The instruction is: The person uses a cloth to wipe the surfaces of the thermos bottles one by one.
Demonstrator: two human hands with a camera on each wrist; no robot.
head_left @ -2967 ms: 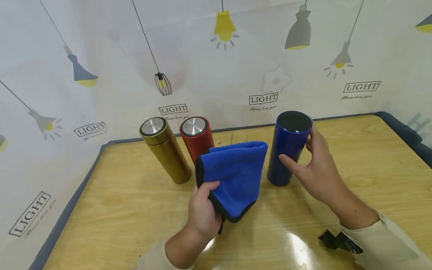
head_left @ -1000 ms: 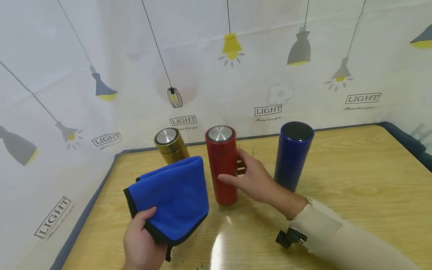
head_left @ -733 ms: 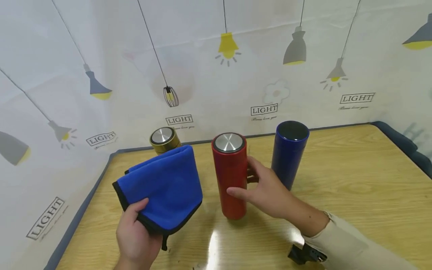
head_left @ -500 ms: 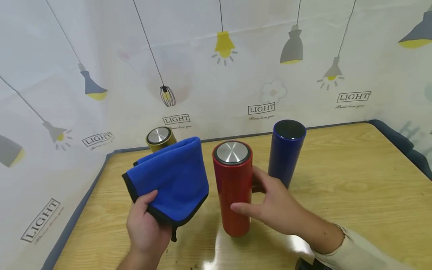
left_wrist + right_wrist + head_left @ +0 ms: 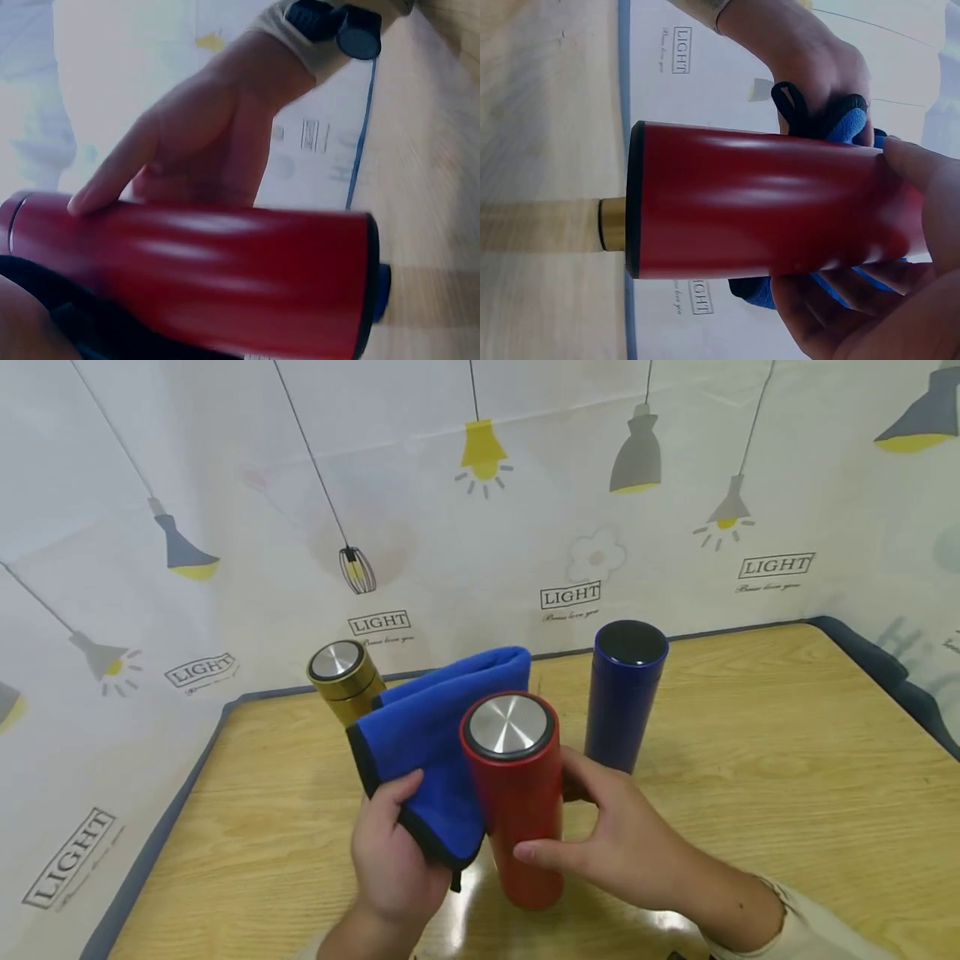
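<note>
My right hand grips a red thermos bottle round its side, thumb in front and fingers behind. In the right wrist view the bottle's dark base shows apart from the table. The left hand holds a folded blue cloth with black edging, thumb on its front. The cloth lies close against the left side of the red bottle, partly hidden behind it. A gold thermos stands behind the cloth, its lower part covered. Beyond my right hand stands a blue thermos with a dark top.
All this is over a wooden table with a dark blue edge. A pale wall covering printed with lamps rises behind it. A black wrist device sits on the right sleeve.
My right hand let go of the blue thermos, took the red one and brought it nearer. The left hand moved left with the cloth, then back right to the red bottle.
</note>
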